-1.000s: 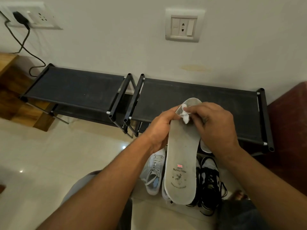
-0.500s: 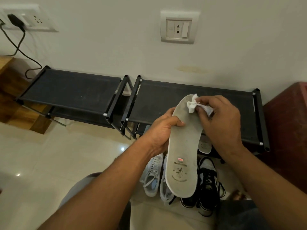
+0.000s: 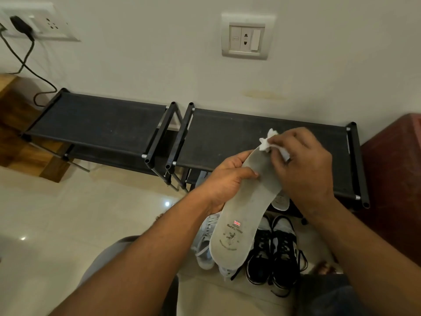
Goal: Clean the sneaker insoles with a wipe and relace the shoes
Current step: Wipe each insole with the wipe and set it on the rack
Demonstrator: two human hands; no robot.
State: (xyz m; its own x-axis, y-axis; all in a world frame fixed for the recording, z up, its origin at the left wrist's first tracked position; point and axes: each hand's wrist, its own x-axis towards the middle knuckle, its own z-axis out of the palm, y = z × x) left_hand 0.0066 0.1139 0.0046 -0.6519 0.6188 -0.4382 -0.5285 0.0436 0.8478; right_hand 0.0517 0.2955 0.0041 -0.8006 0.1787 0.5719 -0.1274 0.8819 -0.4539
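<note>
Wiping stage, in hand. One insole (image 3: 241, 215) was out of its shoe and held in the air above the floor, printed face up, heel toward 6 o'clock and toe toward 1 o'clock.

Left hand (image 3: 225, 179) gripped its middle from 9 o'clock: thumb laid on the top face, fingers curled under the edge.

Right hand (image 3: 303, 165) came in from 3 o'clock, fingers bunched and pinching a crumpled white wipe (image 3: 270, 142) against the toe tip. Wipe touched the insole at that end only.

Could not tell how much of the surface was clean; it looked uniformly grey.

Judged left to do: the rest of this insole, any other insoles, refitting, all relacing.

White sneakers (image 3: 205, 245) lay on the floor at 7 o'clock of the insole and black sneakers (image 3: 273, 252) at 5 o'clock, both untouched.
</note>
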